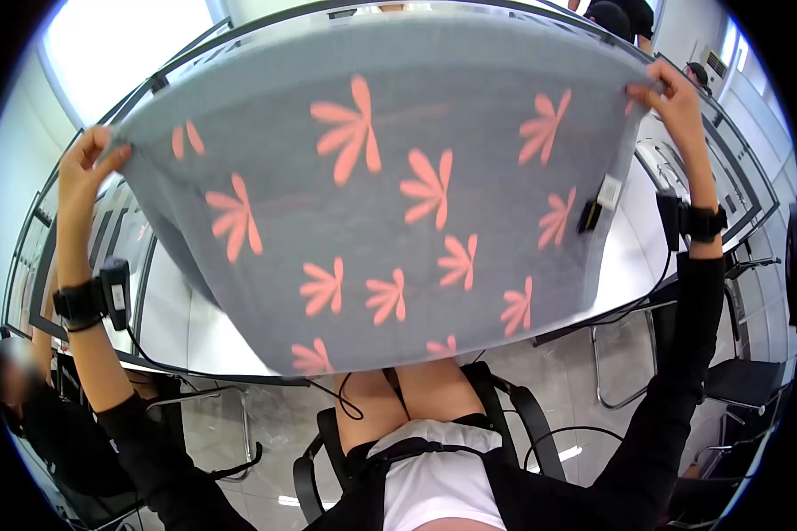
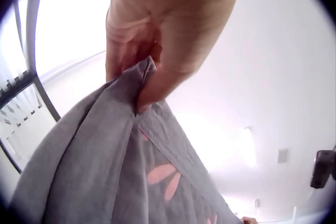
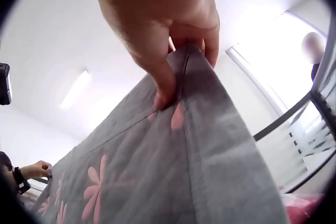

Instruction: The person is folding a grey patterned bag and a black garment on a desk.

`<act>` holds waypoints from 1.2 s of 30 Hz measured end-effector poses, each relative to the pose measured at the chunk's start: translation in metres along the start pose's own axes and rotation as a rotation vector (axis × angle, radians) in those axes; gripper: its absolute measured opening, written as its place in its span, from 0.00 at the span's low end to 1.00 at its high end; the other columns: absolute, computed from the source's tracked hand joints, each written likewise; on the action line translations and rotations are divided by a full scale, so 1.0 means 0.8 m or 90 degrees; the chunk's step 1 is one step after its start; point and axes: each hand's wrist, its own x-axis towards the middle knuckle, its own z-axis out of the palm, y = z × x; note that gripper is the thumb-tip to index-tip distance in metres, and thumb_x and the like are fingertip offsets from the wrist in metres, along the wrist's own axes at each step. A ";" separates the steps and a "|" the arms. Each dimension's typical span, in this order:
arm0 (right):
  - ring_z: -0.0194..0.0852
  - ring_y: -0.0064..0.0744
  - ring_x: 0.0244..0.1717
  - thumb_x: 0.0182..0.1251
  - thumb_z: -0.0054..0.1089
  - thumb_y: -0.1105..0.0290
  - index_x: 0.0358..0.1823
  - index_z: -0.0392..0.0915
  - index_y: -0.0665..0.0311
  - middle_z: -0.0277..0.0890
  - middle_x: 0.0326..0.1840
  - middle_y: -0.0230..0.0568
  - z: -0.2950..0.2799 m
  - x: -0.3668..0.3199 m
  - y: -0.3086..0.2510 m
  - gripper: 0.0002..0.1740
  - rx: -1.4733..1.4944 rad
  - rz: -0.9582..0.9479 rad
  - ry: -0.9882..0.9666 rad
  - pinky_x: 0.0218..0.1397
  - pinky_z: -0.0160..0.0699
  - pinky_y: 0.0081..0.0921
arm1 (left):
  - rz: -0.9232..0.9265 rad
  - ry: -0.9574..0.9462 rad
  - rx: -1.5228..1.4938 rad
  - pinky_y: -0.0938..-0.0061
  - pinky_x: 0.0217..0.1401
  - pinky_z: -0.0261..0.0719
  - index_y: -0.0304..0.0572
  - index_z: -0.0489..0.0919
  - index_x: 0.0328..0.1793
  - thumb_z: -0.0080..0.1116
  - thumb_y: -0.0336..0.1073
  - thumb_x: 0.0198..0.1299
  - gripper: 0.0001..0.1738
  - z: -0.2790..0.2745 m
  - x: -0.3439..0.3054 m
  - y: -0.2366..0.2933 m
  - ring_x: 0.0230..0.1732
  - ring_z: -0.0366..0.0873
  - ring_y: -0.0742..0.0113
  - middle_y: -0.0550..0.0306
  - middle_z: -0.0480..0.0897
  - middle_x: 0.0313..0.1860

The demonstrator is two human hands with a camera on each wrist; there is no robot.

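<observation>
A grey cloth point(image 1: 363, 212) with pink leaf shapes is stretched wide between both raised hands, its lower part hanging over the white table. My left hand point(image 1: 93, 168) pinches its upper left corner; in the left wrist view the left hand point(image 2: 163, 35) has thumb and fingers closed on the folded edge. The upper right corner is pinched by my right hand point(image 1: 677, 102). Seen from the right wrist, that hand point(image 3: 163, 29) grips the hemmed edge, thumb on the patterned face. A white tag point(image 1: 608, 192) and a small black item point(image 1: 590, 216) show at the cloth's right edge.
Behind the cloth lies a white table point(image 1: 629, 257) with a dark frame. Cables run from the wrist cameras past the table edge. A person point(image 1: 53, 425) is at the lower left, others at the top right. An empty black chair point(image 1: 748, 385) stands at the right.
</observation>
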 end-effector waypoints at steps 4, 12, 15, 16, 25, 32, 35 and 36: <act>0.61 0.13 0.25 0.56 0.63 0.62 0.28 0.74 0.60 0.71 0.21 0.24 -0.005 0.034 -0.030 0.10 -0.093 -0.015 0.265 0.31 0.59 0.14 | 0.048 0.258 0.138 0.83 0.43 0.66 0.40 0.79 0.33 0.66 0.38 0.51 0.10 -0.016 0.035 0.030 0.36 0.72 0.78 0.65 0.78 0.30; 0.64 0.16 0.29 0.56 0.64 0.64 0.28 0.72 0.64 0.69 0.23 0.29 0.005 0.020 -0.030 0.12 -0.201 -0.004 0.258 0.35 0.61 0.14 | 0.076 0.246 0.281 0.81 0.41 0.67 0.42 0.73 0.26 0.64 0.35 0.52 0.10 -0.010 0.010 0.026 0.31 0.71 0.77 0.66 0.75 0.24; 0.61 0.18 0.26 0.55 0.65 0.66 0.28 0.72 0.65 0.68 0.22 0.28 0.022 0.021 -0.041 0.12 -0.112 -0.066 0.341 0.31 0.61 0.17 | 0.040 0.103 0.079 0.81 0.41 0.67 0.40 0.74 0.27 0.63 0.35 0.52 0.10 -0.019 0.008 0.018 0.32 0.71 0.77 0.66 0.75 0.24; 0.61 0.18 0.25 0.55 0.65 0.65 0.28 0.73 0.65 0.69 0.22 0.28 0.018 0.031 -0.026 0.11 -0.157 -0.045 0.211 0.30 0.61 0.17 | 0.023 0.006 0.001 0.82 0.41 0.67 0.40 0.74 0.28 0.63 0.35 0.52 0.10 -0.024 0.009 0.016 0.32 0.71 0.78 0.66 0.75 0.24; 0.60 0.13 0.30 0.56 0.65 0.64 0.28 0.76 0.61 0.70 0.22 0.25 -0.004 0.032 -0.002 0.09 -0.086 -0.074 -0.002 0.34 0.59 0.16 | 0.049 -0.035 0.101 0.80 0.41 0.68 0.45 0.73 0.31 0.62 0.42 0.54 0.12 -0.018 0.008 0.022 0.34 0.72 0.78 0.66 0.76 0.28; 0.75 0.27 0.50 0.64 0.56 0.66 0.59 0.68 0.64 0.75 0.50 0.36 -0.068 -0.020 0.074 0.23 0.456 -0.121 0.148 0.59 0.70 0.23 | 0.113 0.071 -0.257 0.79 0.52 0.74 0.39 0.65 0.65 0.48 0.42 0.65 0.25 -0.125 -0.014 -0.019 0.50 0.77 0.72 0.55 0.77 0.52; 0.75 0.25 0.50 0.65 0.55 0.62 0.61 0.65 0.64 0.75 0.50 0.36 -0.068 0.004 0.060 0.25 0.488 -0.127 0.101 0.55 0.72 0.20 | 0.059 0.188 -0.387 0.80 0.51 0.75 0.40 0.65 0.66 0.48 0.42 0.66 0.25 -0.114 0.005 0.006 0.52 0.76 0.72 0.56 0.77 0.53; 0.75 0.23 0.48 0.64 0.56 0.61 0.60 0.66 0.63 0.75 0.48 0.34 -0.051 0.018 0.046 0.25 0.424 -0.097 0.099 0.52 0.72 0.19 | 0.048 0.133 -0.315 0.80 0.50 0.75 0.40 0.65 0.65 0.50 0.42 0.65 0.25 -0.105 0.021 0.006 0.51 0.76 0.73 0.57 0.77 0.52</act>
